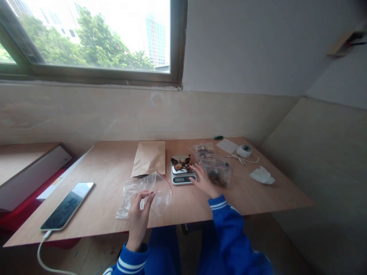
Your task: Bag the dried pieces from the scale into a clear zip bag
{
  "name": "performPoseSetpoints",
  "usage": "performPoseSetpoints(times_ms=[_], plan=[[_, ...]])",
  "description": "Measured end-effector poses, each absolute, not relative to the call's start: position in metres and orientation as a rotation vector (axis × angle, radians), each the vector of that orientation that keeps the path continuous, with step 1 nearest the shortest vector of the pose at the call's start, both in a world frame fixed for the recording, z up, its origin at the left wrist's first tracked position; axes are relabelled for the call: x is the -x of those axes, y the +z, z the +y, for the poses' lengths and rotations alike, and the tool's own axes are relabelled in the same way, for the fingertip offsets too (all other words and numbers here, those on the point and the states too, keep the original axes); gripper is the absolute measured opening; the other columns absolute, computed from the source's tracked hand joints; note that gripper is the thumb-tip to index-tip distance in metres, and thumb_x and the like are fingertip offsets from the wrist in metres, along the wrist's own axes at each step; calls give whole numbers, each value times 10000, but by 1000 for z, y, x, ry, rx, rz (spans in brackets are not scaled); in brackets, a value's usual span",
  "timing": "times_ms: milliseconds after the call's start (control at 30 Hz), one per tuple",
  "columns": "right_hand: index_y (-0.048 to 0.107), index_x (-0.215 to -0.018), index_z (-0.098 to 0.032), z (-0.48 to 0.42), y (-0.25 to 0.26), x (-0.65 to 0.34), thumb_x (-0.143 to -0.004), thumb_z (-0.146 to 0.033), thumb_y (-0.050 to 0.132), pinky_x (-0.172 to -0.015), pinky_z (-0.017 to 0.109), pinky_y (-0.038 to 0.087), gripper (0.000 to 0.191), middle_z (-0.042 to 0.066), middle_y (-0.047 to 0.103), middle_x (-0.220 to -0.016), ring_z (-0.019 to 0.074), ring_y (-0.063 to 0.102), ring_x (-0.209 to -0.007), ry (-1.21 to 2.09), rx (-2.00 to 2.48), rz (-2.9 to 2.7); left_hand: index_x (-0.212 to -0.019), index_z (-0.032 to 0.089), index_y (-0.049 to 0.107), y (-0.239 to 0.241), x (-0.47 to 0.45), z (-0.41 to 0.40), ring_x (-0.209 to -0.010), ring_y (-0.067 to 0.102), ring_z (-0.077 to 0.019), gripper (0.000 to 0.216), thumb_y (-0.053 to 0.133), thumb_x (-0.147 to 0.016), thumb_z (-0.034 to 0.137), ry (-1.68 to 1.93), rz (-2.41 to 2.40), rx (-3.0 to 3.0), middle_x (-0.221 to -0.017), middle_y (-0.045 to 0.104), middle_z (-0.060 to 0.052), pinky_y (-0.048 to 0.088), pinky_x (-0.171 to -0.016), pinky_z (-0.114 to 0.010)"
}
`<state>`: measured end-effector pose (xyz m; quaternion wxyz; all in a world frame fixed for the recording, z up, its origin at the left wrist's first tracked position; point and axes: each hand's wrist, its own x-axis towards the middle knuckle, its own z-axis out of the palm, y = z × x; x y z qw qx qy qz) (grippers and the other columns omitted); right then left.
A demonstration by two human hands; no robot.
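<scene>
A white digital scale (185,179) sits mid-table with dark brown, curled dried pieces (182,163), perhaps dried mushrooms, heaped on its plate. My right hand (204,182) is open at the scale's right side, fingers spread. Its fingertips are close to the pieces and the display edge; whether they touch is unclear. My left hand (139,212) is closed in a pinch over a clear zip bag (162,196) with a red seal line. I cannot make out what, if anything, lies between its fingertips. Behind that bag lies a brown kraft paper pouch (149,157).
Zip bags of dark dried pieces (219,172) lie right of the scale. Farther right are a white round device (244,150) with a cord, a white paper (227,146) and a crumpled tissue (262,175). A phone (68,206) charges at the left front edge.
</scene>
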<state>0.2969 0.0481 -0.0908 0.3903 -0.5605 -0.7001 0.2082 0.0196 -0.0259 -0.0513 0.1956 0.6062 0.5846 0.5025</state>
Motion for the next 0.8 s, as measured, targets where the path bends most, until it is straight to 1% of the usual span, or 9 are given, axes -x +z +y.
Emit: performPoseSetpoints(times_ms=[100, 167, 267, 367, 433, 500, 633, 800], plan=[[489, -1313, -245, 89, -88, -317, -763, -277, 664, -1070, 528, 266, 578, 149, 355, -1443, 293, 300, -1351, 399, 1453, -2018, -818, 209, 542, -52, -31, -26, -1087, 548, -230, 240, 509, -842, 445, 1390, 1570, -1668, -1108, 601, -83, 437, -930, -410], [484, -1321, -233, 108, -90, -323, -760, -259, 667, -1069, 517, 275, 591, 157, 360, -1438, 297, 300, -1349, 423, 1425, -2145, -812, 203, 499, -57, -39, -25, -1149, 520, -237, 223, 496, -854, 423, 1387, 1529, -1637, -1217, 556, -106, 427, -951, -438], [521, -1293, -204, 124, -95, -326, -765, -243, 665, -1063, 495, 296, 548, 167, 406, -1398, 307, 359, -1309, 477, 1382, -2235, -819, 200, 454, -66, -48, -23, -1208, 486, -242, 194, 485, -865, 386, 1417, 1479, -1624, -1293, 511, -136, 395, -991, -470], [598, -1198, -191, 129, -100, -325, -798, -227, 627, -1031, 444, 355, 403, 148, 497, -1287, 272, 469, -1209, 496, 1310, -2236, -837, 202, 437, -72, -54, -22, -1228, 475, -242, 170, 472, -874, 364, 1413, 1461, -1642, -1310, 502, -147, 374, -1012, -487], [634, -1137, -183, 129, -101, -324, -805, -223, 618, -1000, 412, 390, 335, 135, 538, -1206, 250, 515, -1143, 489, 1283, -2218, -845, 203, 433, -75, -58, -23, -1213, 492, -242, 168, 461, -878, 365, 1398, 1470, -1639, -1304, 507, -150, 388, -1000, -485], [649, -1107, -181, 128, -101, -322, -795, -221, 630, -981, 396, 406, 315, 126, 552, -1162, 243, 533, -1108, 467, 1289, -2192, -864, 203, 435, -77, -61, -23, -1204, 501, -244, 169, 456, -879, 370, 1373, 1490, -1628, -1299, 509, -151, 401, -987, -481], [672, -1043, -200, 122, -99, -319, -784, -209, 630, -971, 380, 414, 263, 105, 555, -1148, 227, 546, -1087, 438, 1321, -2086, -907, 198, 444, -81, -64, -22, -1200, 501, -249, 173, 463, -876, 368, 1351, 1534, -1614, -1278, 523, -155, 403, -979, -479], [699, -919, -189, 113, -94, -319, -763, -229, 640, -972, 391, 413, 171, 104, 577, -1108, 229, 558, -1077, 466, 1338, -1940, -930, 194, 454, -86, -66, -19, -1197, 499, -245, 177, 473, -873, 361, 1337, 1552, -1637, -1303, 509, -153, 390, -989, -473]])
